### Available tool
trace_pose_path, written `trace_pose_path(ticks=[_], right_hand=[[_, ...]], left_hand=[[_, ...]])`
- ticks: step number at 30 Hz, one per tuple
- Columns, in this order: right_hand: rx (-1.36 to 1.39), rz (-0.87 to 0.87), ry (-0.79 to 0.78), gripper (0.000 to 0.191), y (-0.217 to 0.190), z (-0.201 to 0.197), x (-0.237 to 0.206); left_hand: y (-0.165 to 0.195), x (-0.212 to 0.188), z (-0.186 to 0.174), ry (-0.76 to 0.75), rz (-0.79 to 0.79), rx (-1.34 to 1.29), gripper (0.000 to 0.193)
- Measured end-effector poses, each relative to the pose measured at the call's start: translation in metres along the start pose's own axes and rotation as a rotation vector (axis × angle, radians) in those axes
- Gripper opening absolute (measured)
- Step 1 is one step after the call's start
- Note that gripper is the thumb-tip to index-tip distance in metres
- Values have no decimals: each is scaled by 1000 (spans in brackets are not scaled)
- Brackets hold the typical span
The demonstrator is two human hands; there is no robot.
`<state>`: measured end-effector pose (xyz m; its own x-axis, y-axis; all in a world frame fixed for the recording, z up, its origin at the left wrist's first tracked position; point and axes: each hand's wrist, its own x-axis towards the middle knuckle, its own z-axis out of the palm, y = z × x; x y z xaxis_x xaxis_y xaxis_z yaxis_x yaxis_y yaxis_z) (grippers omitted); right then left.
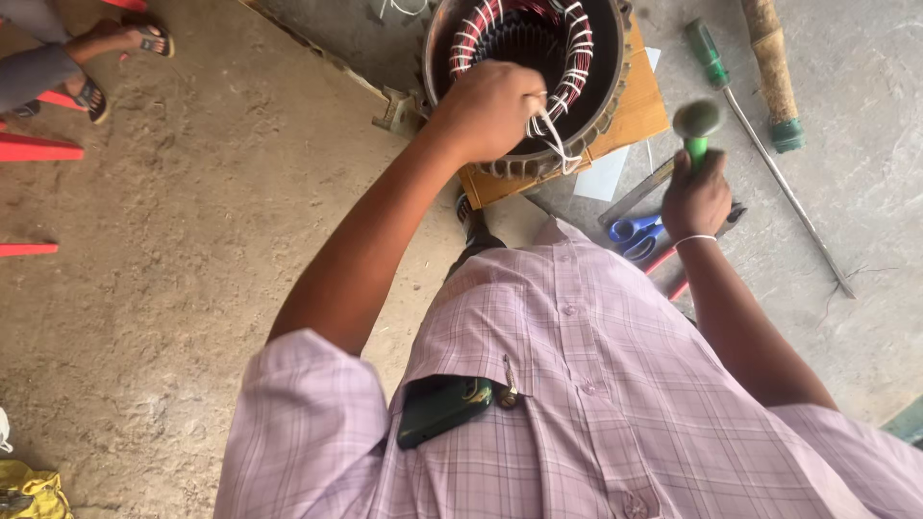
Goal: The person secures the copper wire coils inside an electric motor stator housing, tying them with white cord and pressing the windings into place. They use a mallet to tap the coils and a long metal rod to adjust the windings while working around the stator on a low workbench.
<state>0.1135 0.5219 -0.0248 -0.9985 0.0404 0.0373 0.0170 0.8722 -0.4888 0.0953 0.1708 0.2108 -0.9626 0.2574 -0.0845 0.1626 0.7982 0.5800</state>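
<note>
A round metal motor stator [606, 106] with copper windings and white ties [577, 48] rests on a brown board [639, 120]. My left hand [486, 111] rests on the stator's near rim, closed around white cords [556, 144] that hang over the edge. My right hand [694, 197] grips the green handle of a small mallet [696, 123], its head raised to the right of the stator.
A green-handled screwdriver [711, 58], a long metal rod [788, 192] and a wooden handle [774, 67] lie on the concrete at right. Blue scissors [635, 234] and a metal ruler [639, 190] lie near my right hand. Another person's sandalled feet [115, 58] are top left.
</note>
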Motion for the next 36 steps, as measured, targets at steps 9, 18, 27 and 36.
trace_pose_path(ticks=[9, 18, 27, 36], right_hand=[[-51, -184, 239, 28, -50, -38, 21], [54, -830, -210, 32, -259, -82, 40], [-63, -580, -327, 41, -268, -104, 51], [208, -854, -139, 21, -247, -96, 26]], left_hand=[[25, -47, -12, -487, -207, 327, 19], [-9, -15, -37, -157, -258, 39, 25], [-1, -35, -30, -319, -135, -4, 21], [56, -43, 1, -326, 182, 401, 17]])
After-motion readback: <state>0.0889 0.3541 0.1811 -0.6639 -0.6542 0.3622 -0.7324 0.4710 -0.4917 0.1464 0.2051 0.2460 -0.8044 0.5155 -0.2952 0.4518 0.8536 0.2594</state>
